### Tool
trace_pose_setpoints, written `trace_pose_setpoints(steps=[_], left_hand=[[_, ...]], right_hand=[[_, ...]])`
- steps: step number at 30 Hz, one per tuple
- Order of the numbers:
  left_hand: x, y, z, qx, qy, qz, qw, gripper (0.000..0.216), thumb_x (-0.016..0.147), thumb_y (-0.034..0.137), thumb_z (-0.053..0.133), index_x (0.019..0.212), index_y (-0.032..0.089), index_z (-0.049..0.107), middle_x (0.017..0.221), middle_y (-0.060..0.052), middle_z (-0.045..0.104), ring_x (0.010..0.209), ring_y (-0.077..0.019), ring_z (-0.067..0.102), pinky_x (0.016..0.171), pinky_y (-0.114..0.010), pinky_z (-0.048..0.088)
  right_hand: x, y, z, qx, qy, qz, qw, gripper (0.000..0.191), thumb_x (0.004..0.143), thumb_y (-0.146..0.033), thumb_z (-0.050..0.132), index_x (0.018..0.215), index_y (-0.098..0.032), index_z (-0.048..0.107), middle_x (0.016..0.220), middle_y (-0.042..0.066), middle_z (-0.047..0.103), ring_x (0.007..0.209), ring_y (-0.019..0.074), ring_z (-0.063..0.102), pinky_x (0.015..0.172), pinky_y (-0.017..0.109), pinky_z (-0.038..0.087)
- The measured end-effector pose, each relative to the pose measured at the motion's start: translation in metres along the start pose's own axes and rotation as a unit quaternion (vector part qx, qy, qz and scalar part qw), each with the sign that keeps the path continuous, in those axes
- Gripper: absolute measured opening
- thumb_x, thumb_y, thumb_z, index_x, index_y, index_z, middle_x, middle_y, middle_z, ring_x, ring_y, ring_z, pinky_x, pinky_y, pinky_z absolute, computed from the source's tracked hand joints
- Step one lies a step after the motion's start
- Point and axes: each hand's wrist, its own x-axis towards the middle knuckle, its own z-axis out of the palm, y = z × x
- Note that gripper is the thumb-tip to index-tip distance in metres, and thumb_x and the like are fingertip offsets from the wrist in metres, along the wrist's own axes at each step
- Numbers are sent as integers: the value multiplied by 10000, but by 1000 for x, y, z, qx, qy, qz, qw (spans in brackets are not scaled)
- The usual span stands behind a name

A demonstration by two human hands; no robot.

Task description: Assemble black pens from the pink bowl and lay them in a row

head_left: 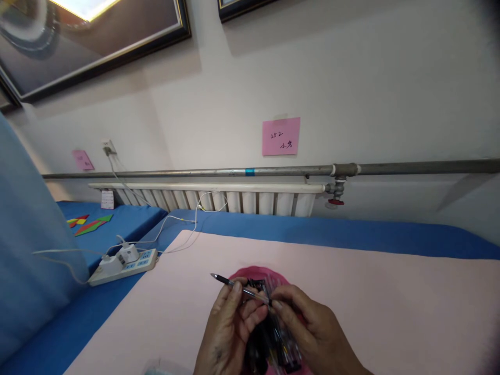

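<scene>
My left hand [228,325] and my right hand [312,330] are close together over a pink dish [255,274] on the pale pink sheet [390,302]. Both pinch a thin dark pen [234,285] whose tip points up and left. The left fingers grip it near the front, the right fingertips at its rear end. Below my hands lies a bundle of several pens [273,341], dark and clear-barrelled, partly hidden by my fingers.
A white power strip [123,265] with plugged chargers and white cables lies on the blue cloth [332,232] at left. Coloured puzzle shapes [89,224] lie further back left. A radiator [219,198], a pipe and a pink note [281,136] are on the wall.
</scene>
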Motion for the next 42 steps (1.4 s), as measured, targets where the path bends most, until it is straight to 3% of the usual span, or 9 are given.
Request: trace_pose_setpoints(steps=[6, 8, 12, 17, 21, 27, 31, 36, 42], left_hand=[[-2, 3, 2, 10, 9, 11, 1000, 197, 719, 229, 696, 849, 132, 584, 783, -100, 709, 693, -185, 676, 667, -310, 557], [-2, 4, 3, 12, 15, 10, 1000, 207, 715, 232, 699, 858, 133, 586, 783, -95, 706, 694, -185, 675, 660, -305, 557], [-2, 4, 3, 16, 12, 9, 1000, 207, 718, 231, 697, 865, 129, 592, 790, -91, 703, 687, -173, 671, 640, -287, 556], [-2, 3, 1, 25, 15, 9, 1000, 217, 713, 230, 701, 869, 125, 594, 776, -88, 700, 672, -173, 671, 633, -286, 558], [-2, 3, 1, 29, 12, 4, 1000, 228, 711, 244, 703, 871, 125, 593, 766, -86, 699, 678, -173, 672, 624, -276, 556], [-3, 4, 2, 40, 19, 9, 999, 232, 703, 244, 710, 862, 119, 598, 742, -87, 699, 656, -169, 673, 617, -268, 557], [-3, 5, 2, 40, 16, 8, 999, 237, 693, 252, 717, 850, 124, 594, 743, -90, 698, 663, -179, 676, 607, -269, 557], [-2, 4, 0, 43, 11, 9, 999, 237, 702, 255, 711, 863, 125, 595, 737, -78, 695, 650, -164, 672, 612, -262, 555], [-2, 4, -1, 47, 6, 11, 999, 231, 695, 270, 716, 834, 131, 595, 726, -72, 690, 655, -172, 673, 602, -261, 550]], right_hand=[[2, 6, 3, -14, -25, 1, 1000, 91, 861, -305, 481, 897, -235, 527, 725, -24, 636, 621, 133, 597, 549, 222, 463], [2, 10, 3, -78, -25, -41, 996, 52, 856, -262, 497, 827, -230, 526, 710, -21, 609, 623, 133, 583, 556, 227, 451], [3, 12, 1, -158, -24, -152, 975, 206, 914, -238, 384, 748, -219, 505, 686, 1, 577, 608, 139, 559, 543, 239, 436], [3, 12, 0, -181, -32, -165, 969, 53, 877, -247, 475, 839, -217, 496, 734, 9, 586, 630, 148, 569, 531, 240, 440], [2, 14, 1, -206, -17, -211, 955, 174, 907, -212, 393, 747, -219, 461, 681, 6, 562, 574, 141, 538, 495, 242, 413], [3, 11, -1, -208, -48, -176, 961, 61, 888, -245, 449, 865, -212, 495, 769, 26, 606, 657, 161, 579, 558, 261, 454], [1, 11, -1, -224, -42, -191, 955, 203, 918, -228, 359, 757, -219, 483, 688, 20, 580, 597, 157, 551, 532, 269, 435], [0, 11, 0, -216, -52, -188, 957, 129, 910, -249, 405, 838, -206, 502, 743, 32, 595, 638, 164, 571, 538, 265, 438], [1, 12, 2, -231, -44, -203, 950, 181, 916, -242, 390, 760, -213, 478, 674, 13, 567, 565, 146, 546, 500, 253, 422]])
